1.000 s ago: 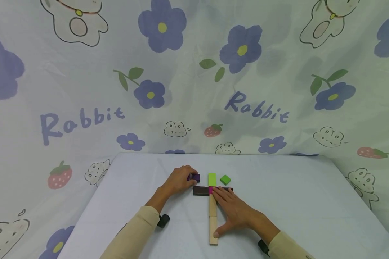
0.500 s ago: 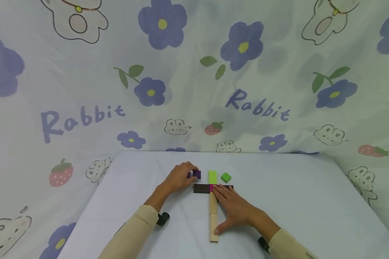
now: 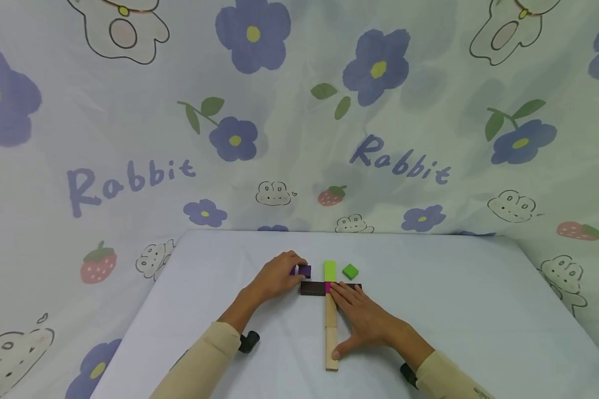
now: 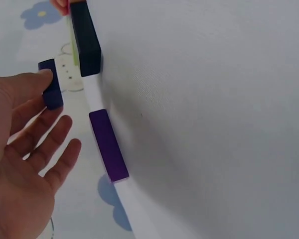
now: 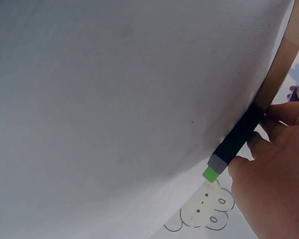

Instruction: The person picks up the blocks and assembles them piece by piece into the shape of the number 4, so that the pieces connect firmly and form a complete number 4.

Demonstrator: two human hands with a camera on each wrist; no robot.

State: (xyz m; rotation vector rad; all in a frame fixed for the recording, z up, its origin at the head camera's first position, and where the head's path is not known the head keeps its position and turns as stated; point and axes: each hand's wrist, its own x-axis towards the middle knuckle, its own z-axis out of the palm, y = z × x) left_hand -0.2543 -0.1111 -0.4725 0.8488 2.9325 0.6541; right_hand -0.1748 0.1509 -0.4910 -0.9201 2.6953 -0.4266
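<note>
My left hand (image 3: 278,275) pinches a small dark purple block (image 4: 52,92) between thumb and fingertips, behind the left end of a cross of blocks. A second purple block (image 4: 108,145) lies on the table beside that hand. My right hand (image 3: 366,321) rests flat over the cross, fingertips at the magenta block (image 3: 328,287) and thumb on the nearer wooden block (image 3: 331,349). Another wooden block (image 3: 331,311) joins it to the centre. Dark blocks form the arms, the left one (image 3: 313,288) in full sight, the right one (image 5: 238,137) partly covered by my fingers. A light green block (image 3: 330,270) tops the cross.
A loose green block (image 3: 350,271) lies turned like a diamond to the right of the light green one. White cloth (image 3: 454,310) covers the table, and a patterned curtain (image 3: 299,122) hangs behind its far edge.
The purple block in my left hand shows a slightly wider gap from the other purple block. The head view has shifted a little; my right hand keeps its place on the cross.
</note>
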